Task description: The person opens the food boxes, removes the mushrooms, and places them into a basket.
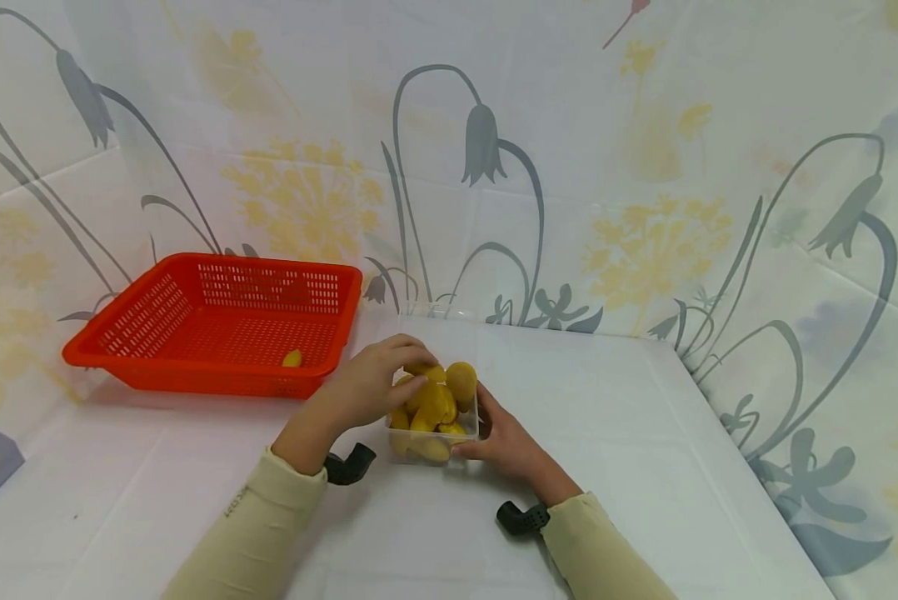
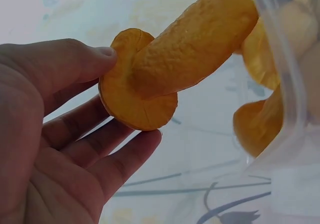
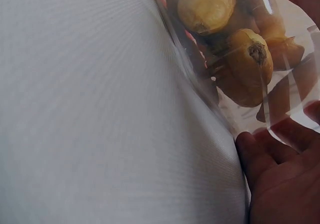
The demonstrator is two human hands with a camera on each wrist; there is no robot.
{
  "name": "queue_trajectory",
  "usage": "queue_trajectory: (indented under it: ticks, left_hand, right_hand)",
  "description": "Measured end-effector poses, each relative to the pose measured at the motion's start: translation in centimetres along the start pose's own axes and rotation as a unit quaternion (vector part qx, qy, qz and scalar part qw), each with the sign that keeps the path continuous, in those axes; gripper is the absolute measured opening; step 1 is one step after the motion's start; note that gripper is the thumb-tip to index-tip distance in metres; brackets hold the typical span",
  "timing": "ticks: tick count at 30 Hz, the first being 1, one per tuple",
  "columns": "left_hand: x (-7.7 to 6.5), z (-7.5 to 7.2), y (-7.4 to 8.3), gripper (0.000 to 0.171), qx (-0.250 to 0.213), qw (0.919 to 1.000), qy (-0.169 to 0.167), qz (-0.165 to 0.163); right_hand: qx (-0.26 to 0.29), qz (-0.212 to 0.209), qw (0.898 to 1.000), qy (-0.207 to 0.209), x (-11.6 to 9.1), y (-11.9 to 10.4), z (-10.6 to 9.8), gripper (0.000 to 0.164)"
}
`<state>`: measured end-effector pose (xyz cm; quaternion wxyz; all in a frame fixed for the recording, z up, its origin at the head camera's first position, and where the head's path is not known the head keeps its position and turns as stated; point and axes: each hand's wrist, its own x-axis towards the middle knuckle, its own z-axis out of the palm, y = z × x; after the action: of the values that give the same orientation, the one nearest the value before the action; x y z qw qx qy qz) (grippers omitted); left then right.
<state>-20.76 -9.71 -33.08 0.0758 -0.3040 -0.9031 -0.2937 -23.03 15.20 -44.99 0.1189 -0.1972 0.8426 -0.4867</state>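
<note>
My left hand [image 1: 366,382] pinches a yellow mushroom [image 2: 192,46] by its cap, thumb on one side and fingers on the other. The stem points toward a clear plastic box [image 1: 428,437], and in the head view this hand is over the box's left side. Several more yellow mushrooms [image 1: 461,382] are piled in the box, some rising above its rim. On the box's right side, my right hand [image 1: 511,443] grips the wall, thumb at the near corner. Through the plastic, the right wrist view shows mushrooms [image 3: 245,66] pressed near the wall.
A red perforated plastic basket [image 1: 209,377] stands on the left of the white-covered table [image 1: 629,467], with one small yellow piece [image 1: 292,358] inside it. A flower-printed cloth [image 1: 606,125] hangs behind. Black wrist-worn devices [image 1: 522,518] sit at both cuffs.
</note>
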Motion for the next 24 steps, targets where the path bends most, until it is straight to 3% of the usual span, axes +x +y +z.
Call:
queue_trajectory:
  ticks: [8, 15, 19, 24]
  left_hand:
    - [-0.4, -1.4, -1.3, 0.022, 0.000, 0.9986, 0.050, 0.019]
    - [-0.8, -2.6, -2.0, 0.022, -0.001, 0.9962, 0.086, 0.012]
    - [-1.0, -3.4, -2.4, 0.022, -0.001, 0.9950, 0.099, -0.009]
    - [-1.4, -4.3, -3.3, 0.024, 0.008, 0.9927, 0.106, -0.056]
  right_hand:
    - [0.000, 0.003, 1.000, 0.001, 0.1, 0.1, 0.0, 0.111]
    - [-0.006, -0.001, 1.000, 0.005, 0.0, 0.0, 0.0, 0.113]
    - [-0.008, -0.002, 1.000, 0.006, 0.0, -0.1, 0.0, 0.113]
    - [-0.005, 0.001, 1.000, 0.003, 0.0, -0.2, 0.0, 0.113]
